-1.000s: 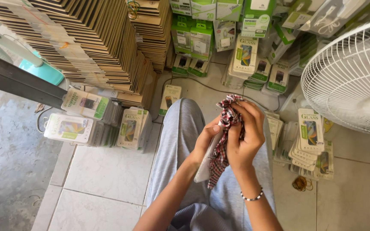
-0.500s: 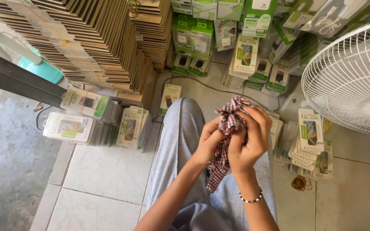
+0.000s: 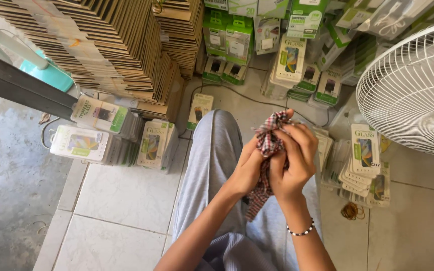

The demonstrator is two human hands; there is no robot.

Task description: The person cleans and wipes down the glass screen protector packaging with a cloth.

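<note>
Tiled floor [image 3: 121, 200] with stacked packets [image 3: 81, 143] lies below both hands, left hand [image 3: 247, 170] and right hand [image 3: 292, 163], whose fingers [image 3: 302, 138] grip a bunched checked cloth [image 3: 268, 138] pressed between them.

Your left side: bare floor tiles [image 3: 126, 200], open passage. Your right: fan grille [image 3: 408, 85] close, packet piles [image 3: 365, 160] below it. Ahead: cardboard stacks [image 3: 111, 55] and green boxes [image 3: 232, 45] wall off reach.
</note>
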